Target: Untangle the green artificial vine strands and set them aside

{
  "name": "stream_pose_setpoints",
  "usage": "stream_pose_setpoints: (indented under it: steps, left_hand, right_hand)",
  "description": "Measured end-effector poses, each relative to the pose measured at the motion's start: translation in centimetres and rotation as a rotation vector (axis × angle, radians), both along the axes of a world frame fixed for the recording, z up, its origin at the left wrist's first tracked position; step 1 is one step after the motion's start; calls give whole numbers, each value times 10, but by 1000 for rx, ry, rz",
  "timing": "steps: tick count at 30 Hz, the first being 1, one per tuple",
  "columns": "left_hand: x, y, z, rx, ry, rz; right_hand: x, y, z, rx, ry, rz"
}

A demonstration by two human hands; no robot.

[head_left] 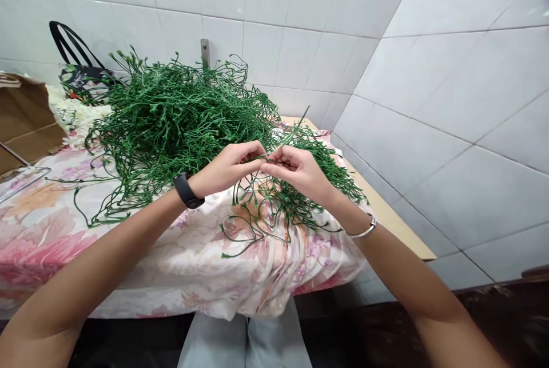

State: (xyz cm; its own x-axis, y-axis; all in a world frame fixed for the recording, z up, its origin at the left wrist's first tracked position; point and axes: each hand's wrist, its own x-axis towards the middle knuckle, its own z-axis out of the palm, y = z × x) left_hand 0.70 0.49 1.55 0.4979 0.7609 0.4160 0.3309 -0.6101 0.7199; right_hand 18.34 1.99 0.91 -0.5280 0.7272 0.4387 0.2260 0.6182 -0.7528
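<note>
My left hand [240, 166] and my right hand [300, 170] meet fingertip to fingertip over the front of the table. Both are closed in a pinch on a thin green artificial flower stem [295, 132], whose end sticks up to the right past my right fingers. The part between my fingertips is mostly hidden. Behind my left hand rises a big tangled heap of green artificial stems [180, 110] with small branching tips. A smaller pile of the same stems [330, 167] lies beneath and beyond my right hand.
A floral cloth [171, 276] covers the table, bunched at its front right. At the left are white artificial flowers [81, 116], a brown cardboard box [28, 119], a metal rod [30, 176] and a black-handled floral bag [86, 79]. Tiled walls [429, 99] stand behind and right.
</note>
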Motion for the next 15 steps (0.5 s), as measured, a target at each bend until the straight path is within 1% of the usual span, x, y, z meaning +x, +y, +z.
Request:
stream_pose_setpoints:
  steps: [5, 11, 13, 15]
  left_hand:
    - [-1, 2, 1, 0, 82, -48]
    - [0, 2, -2, -5, 197, -97]
    - [0, 0, -2, -38, 174, -110]
    - [1, -3, -1, -110, 86, -169]
  right_hand:
    - [7, 1, 4, 49, -148, 99]
    - [8, -1, 6, 276, -360, 87]
    - [7, -2, 6, 288, -346, 128]
    - [7, -4, 6, 235, -261, 197]
